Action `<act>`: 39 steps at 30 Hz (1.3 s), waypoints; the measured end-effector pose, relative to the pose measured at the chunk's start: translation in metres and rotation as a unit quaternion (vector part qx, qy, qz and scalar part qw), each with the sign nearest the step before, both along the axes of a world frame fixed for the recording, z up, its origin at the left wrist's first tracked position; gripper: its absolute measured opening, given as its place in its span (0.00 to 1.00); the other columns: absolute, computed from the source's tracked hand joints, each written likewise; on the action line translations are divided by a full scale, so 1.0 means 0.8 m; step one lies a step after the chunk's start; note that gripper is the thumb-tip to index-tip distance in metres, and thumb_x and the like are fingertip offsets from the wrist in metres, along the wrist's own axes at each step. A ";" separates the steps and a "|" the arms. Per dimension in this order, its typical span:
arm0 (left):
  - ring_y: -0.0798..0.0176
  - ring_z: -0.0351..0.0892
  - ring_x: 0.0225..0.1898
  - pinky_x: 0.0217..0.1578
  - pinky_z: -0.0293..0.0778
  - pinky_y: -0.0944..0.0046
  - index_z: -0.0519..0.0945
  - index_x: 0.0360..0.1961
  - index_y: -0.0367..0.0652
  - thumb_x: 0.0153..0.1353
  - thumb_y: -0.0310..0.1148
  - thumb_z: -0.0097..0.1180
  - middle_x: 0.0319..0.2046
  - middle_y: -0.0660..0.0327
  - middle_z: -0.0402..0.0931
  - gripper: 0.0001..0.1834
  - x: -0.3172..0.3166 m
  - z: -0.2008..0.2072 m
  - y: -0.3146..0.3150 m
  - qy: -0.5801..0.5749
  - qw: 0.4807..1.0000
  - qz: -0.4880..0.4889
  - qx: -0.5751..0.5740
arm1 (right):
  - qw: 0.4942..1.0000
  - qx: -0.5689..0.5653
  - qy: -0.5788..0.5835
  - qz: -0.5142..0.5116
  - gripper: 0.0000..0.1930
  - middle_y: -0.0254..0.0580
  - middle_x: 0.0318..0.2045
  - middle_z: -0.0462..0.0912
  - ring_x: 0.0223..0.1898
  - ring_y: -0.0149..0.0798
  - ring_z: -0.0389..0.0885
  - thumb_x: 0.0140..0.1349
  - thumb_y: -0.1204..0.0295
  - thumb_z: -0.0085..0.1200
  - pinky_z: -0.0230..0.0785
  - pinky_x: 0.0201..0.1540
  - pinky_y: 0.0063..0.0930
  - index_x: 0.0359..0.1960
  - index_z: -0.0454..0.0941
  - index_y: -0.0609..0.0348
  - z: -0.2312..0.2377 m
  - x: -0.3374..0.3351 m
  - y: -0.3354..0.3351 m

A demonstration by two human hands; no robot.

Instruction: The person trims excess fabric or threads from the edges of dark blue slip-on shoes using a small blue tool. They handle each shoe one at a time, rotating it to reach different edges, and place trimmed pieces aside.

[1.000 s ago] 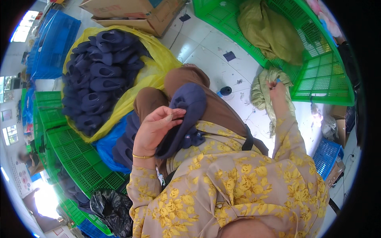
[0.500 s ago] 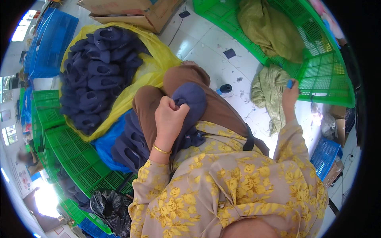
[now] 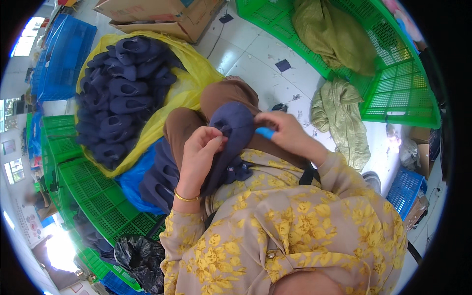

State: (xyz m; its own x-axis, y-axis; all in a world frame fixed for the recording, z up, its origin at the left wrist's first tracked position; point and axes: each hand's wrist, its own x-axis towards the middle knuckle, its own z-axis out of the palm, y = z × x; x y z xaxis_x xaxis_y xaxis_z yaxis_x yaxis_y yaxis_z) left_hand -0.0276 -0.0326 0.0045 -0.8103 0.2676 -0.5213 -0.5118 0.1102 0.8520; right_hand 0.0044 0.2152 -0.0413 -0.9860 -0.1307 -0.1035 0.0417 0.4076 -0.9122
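A dark navy shoe upper rests on my lap, over my brown trousers. My left hand grips its near edge, fingers curled on the fabric. My right hand holds a small light-blue tool against the right side of the same upper. A yellow bag full of several more navy uppers sits to my left. A smaller pile of navy uppers lies on a blue sheet by my left knee.
Green plastic crates stand at the right, one holding olive cloth; another olive cloth lies on the white tile floor. Green crates, blue crates, cardboard boxes and a black bag surround my left side.
My right hand came back from the olive cloth on the floor with a light-blue tool and now meets the navy upper. My left hand stays on the upper.
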 end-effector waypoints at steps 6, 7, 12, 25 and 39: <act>0.70 0.78 0.35 0.37 0.72 0.70 0.81 0.39 0.36 0.62 0.29 0.59 0.31 0.63 0.79 0.08 0.016 0.015 0.004 0.107 0.991 -0.009 -0.081 | 0.997 -0.056 -0.005 0.060 0.11 0.42 0.30 0.81 0.30 0.40 0.79 0.52 0.78 0.59 0.69 0.32 0.29 0.39 0.81 0.58 0.046 0.026 -0.017; 0.68 0.78 0.33 0.36 0.72 0.69 0.82 0.36 0.36 0.60 0.31 0.60 0.29 0.62 0.79 0.08 0.020 0.018 0.009 0.139 0.981 -0.020 -0.133 | 0.995 -0.074 0.005 0.070 0.12 0.41 0.29 0.81 0.29 0.40 0.79 0.51 0.78 0.59 0.69 0.32 0.29 0.39 0.81 0.58 0.051 0.031 -0.018; 0.56 0.77 0.25 0.30 0.72 0.62 0.84 0.28 0.37 0.53 0.33 0.65 0.23 0.55 0.78 0.09 0.031 0.024 0.033 0.265 0.926 -0.076 -0.259 | 0.974 -0.043 0.115 0.193 0.16 0.43 0.31 0.80 0.34 0.47 0.79 0.50 0.81 0.56 0.71 0.35 0.35 0.42 0.80 0.56 0.060 0.040 -0.026; 0.77 0.66 0.20 0.19 0.62 0.75 0.73 0.36 0.39 0.65 0.26 0.55 0.25 0.67 0.73 0.03 0.041 0.041 0.004 -0.069 0.975 0.074 0.196 | 0.966 0.040 0.112 0.229 0.19 0.43 0.33 0.79 0.36 0.51 0.79 0.45 0.83 0.49 0.71 0.38 0.39 0.41 0.78 0.53 0.047 -0.029 -0.043; 0.79 0.69 0.25 0.26 0.68 0.75 0.81 0.37 0.35 0.64 0.27 0.57 0.24 0.72 0.74 0.06 0.047 0.019 0.013 0.148 0.982 0.004 -0.118 | 0.971 -0.099 0.117 0.182 0.07 0.40 0.32 0.77 0.33 0.44 0.77 0.57 0.75 0.58 0.69 0.37 0.32 0.38 0.78 0.58 0.036 -0.028 -0.044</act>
